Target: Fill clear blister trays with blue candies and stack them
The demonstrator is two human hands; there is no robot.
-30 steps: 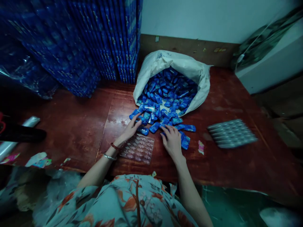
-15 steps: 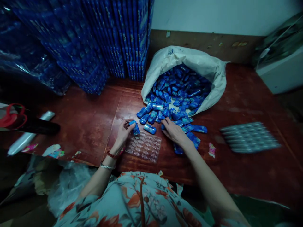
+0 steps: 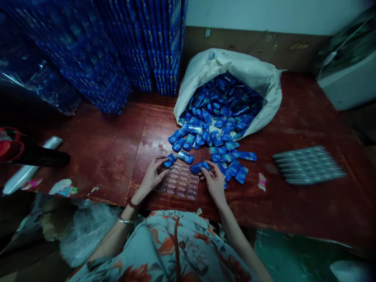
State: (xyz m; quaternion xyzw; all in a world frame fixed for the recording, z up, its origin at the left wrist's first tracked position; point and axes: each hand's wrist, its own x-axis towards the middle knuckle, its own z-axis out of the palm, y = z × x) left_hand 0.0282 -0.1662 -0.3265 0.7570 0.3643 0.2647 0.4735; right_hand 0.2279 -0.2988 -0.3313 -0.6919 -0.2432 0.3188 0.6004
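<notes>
My left hand (image 3: 152,175) pinches a small blue packet (image 3: 169,160) at the far left corner of a clear plastic blister tray (image 3: 180,182) lying on the red-brown table (image 3: 100,152). My right hand (image 3: 215,180) holds another blue packet (image 3: 199,167) over the tray's far right corner. Just beyond both hands lies a heap of the same blue packets (image 3: 217,150), spilling out of an open white sack (image 3: 235,70).
A tall stack of blue packaging (image 3: 117,51) leans at the back left. A stack of empty clear trays (image 3: 308,164) lies at the right. Red-handled scissors (image 3: 17,150) and scraps sit at the left edge. A white box (image 3: 349,82) stands far right.
Both hands drew back from the heap to the clear tray. The left picked up a blue packet half a second ago; the right now holds one too.
</notes>
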